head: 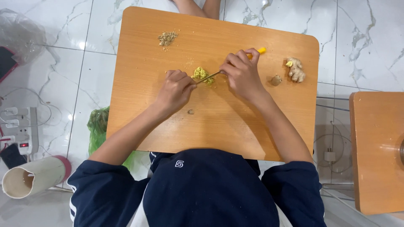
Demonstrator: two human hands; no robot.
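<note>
Wooden table (139,105), and on it two hands chopping yellow-green ginger with a small knife.

The right hand (243,72) is closed in a fist round the knife (212,75), whose yellow handle end pokes out on the far right side of the fist; the thin blade slants left and lies on the mince (201,74) at the middle of the table. The left hand (176,89) is curled, its fingertips pinched together and touching the near left edge of the mince by the blade tip. A second pile (167,38) of browner bits lies far left. A ginger root (296,69) and a small chunk (276,80) sit to the right, apart from the hands. A tiny scrap (191,112) lies near the left wrist. A green bag (97,126) lies on the marble floor to the left.
</note>
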